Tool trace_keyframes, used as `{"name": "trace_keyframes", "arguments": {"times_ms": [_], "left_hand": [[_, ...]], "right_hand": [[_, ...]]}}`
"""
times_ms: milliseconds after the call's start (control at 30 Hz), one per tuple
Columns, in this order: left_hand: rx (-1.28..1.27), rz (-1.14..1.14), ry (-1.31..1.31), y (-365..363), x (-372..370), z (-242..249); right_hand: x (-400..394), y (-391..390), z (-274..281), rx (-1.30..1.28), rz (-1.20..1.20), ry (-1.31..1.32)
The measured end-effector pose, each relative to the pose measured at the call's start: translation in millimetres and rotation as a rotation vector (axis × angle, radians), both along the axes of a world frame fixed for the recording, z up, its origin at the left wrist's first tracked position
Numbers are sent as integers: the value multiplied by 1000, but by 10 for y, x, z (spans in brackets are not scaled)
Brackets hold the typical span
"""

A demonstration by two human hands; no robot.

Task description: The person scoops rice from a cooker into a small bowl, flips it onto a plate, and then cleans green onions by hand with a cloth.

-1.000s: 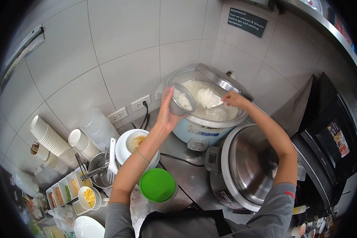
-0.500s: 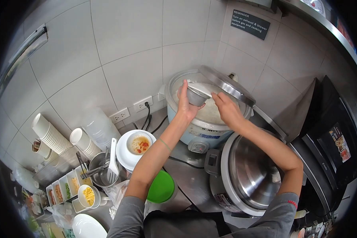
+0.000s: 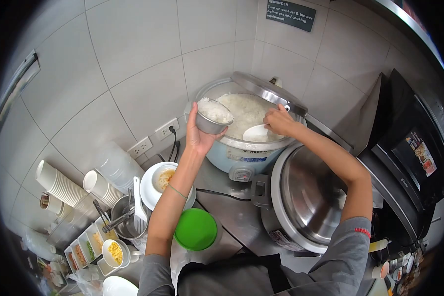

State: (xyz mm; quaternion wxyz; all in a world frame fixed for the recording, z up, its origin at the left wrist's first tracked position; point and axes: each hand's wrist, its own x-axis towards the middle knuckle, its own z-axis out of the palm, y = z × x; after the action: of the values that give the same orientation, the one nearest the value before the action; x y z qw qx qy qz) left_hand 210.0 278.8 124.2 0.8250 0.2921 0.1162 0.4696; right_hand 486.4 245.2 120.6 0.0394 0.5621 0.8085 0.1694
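Note:
A metal bowl [image 3: 210, 125] filled with white rice is held by my left hand [image 3: 201, 138], at the left rim of the open rice cooker [image 3: 222, 160]. Fingers of my right hand [image 3: 278, 120] are closed round the handle of a white rice paddle [image 3: 255, 131], whose blade rests low over the rice [image 3: 244, 109] inside the cooker. The cooker's metal lid [image 3: 271, 92] stands tilted open behind my right hand.
A second cooker with a closed steel lid [image 3: 313, 192] is at the right. On the left are a green lid [image 3: 196, 229], white plates [image 3: 149, 190], a metal pot [image 3: 119, 213] with utensils, stacked paper cups [image 3: 66, 186] and a bowl of yellow bits [image 3: 115, 252].
My left hand has moved left and tilted the bowl, so its rice now shows. The paddle has left the bowl's top and gone down to the rice in the cooker.

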Motion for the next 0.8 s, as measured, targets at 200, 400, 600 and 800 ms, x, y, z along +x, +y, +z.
{"name": "trace_keyframes", "arguments": {"times_ms": [200, 400, 600, 800], "left_hand": [[37, -67, 49, -1, -100, 19], [1, 0, 134, 8, -56, 30], [-21, 92, 186, -90, 201, 37], [-131, 177, 117, -34, 626, 41]], "right_hand": [[197, -15, -14, -281, -184, 272], [333, 42, -40, -513, -372, 532], [269, 79, 204, -393, -429, 908], [-296, -73, 351, -79, -274, 936]]}}
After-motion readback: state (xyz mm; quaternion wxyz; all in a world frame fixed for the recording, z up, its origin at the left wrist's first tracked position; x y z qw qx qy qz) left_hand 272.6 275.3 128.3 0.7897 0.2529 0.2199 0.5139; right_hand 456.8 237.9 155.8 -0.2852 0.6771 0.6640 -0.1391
